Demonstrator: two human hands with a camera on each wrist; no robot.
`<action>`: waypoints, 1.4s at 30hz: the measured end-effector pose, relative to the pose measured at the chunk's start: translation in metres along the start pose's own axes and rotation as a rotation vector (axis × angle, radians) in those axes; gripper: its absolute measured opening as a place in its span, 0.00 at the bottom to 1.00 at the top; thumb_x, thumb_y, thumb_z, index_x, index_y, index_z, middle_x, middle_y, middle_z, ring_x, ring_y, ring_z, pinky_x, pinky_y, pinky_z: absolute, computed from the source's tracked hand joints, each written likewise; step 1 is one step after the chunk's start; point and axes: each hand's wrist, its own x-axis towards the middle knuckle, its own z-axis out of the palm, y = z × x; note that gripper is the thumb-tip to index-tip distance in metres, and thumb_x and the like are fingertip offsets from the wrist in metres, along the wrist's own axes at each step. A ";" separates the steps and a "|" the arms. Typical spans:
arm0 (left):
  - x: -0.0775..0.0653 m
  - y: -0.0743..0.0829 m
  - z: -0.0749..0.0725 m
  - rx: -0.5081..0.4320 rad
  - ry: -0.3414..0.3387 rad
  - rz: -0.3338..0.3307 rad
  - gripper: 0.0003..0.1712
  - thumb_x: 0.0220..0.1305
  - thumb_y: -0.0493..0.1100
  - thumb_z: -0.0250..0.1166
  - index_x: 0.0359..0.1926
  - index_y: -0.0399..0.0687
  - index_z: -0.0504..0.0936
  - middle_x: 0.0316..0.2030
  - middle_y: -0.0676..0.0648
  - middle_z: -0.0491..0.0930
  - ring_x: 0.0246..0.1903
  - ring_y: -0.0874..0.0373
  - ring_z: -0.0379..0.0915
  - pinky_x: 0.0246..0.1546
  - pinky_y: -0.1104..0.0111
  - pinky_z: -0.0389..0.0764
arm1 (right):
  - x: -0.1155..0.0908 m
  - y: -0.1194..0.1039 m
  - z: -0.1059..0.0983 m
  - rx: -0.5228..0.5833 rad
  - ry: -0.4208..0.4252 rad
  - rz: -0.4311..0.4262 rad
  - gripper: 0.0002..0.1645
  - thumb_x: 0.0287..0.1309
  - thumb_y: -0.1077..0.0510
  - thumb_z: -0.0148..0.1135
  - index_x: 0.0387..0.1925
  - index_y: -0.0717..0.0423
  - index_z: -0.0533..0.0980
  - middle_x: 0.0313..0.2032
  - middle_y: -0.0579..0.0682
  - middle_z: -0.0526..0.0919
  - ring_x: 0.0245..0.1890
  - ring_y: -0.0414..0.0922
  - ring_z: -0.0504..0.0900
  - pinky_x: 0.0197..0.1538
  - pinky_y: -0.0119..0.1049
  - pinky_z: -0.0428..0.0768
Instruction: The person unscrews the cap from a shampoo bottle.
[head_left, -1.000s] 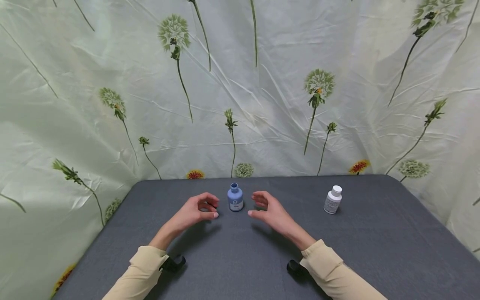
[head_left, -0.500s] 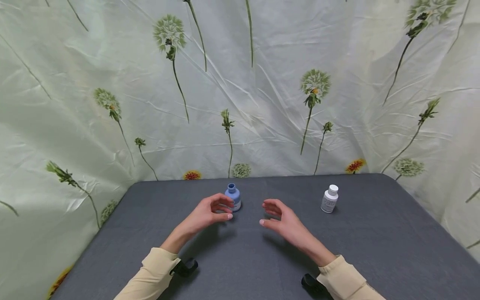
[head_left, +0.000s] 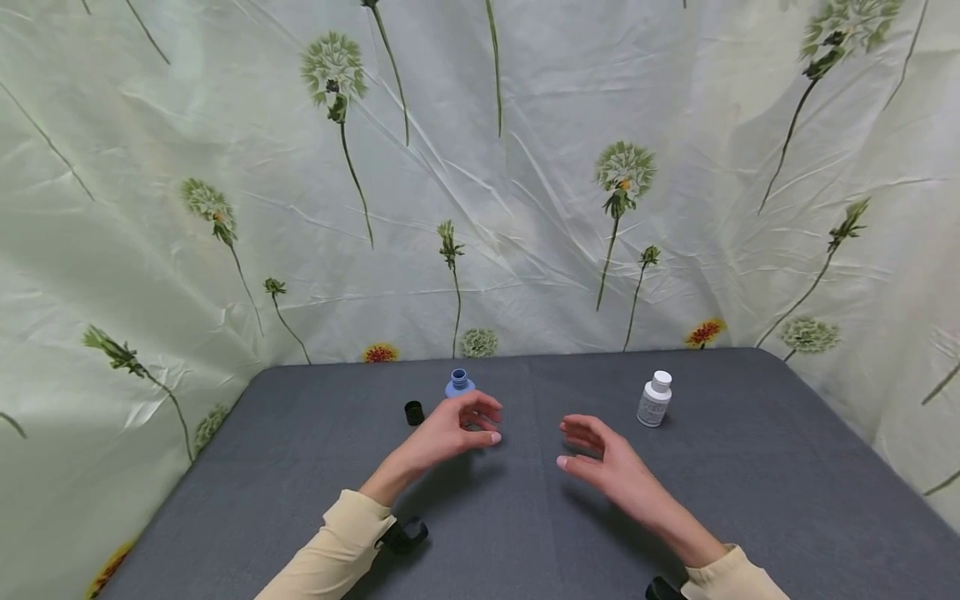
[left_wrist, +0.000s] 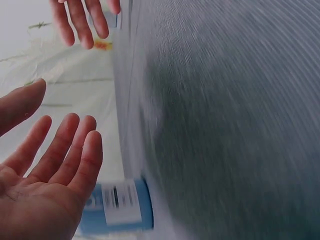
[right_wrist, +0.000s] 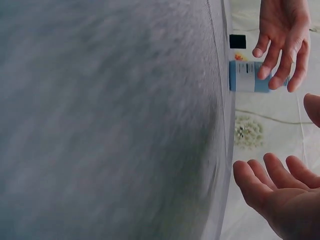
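Note:
A blue bottle with an uncovered neck stands upright near the back of the table, its lower part hidden behind my left hand in the head view. The left hand hovers in front of it with loosely bent fingers and holds nothing. To the bottle's left sits a small black cap. My right hand is above the table, right of the left hand, fingers relaxed, nothing in it. Farther back and right stands a white bottle with a white cap. In the left wrist view the blue bottle shows its white label.
A dark grey cloth covers the table. Behind it hangs a pale curtain printed with dandelions and flowers. Black straps are worn at the wrists, below beige sleeves.
Both hands have moved to the right and slightly nearer. The left hand passed in front of the blue bottle, and the black cap has come into sight. Both bottles stay standing.

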 end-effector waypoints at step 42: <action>0.090 0.008 0.082 -0.035 -0.080 0.022 0.21 0.61 0.38 0.69 0.55 0.37 0.78 0.46 0.43 0.81 0.39 0.60 0.79 0.35 0.69 0.77 | -0.045 0.031 -0.097 -0.263 0.133 0.099 0.38 0.64 0.52 0.65 0.67 0.66 0.63 0.63 0.65 0.71 0.63 0.60 0.71 0.46 0.31 0.77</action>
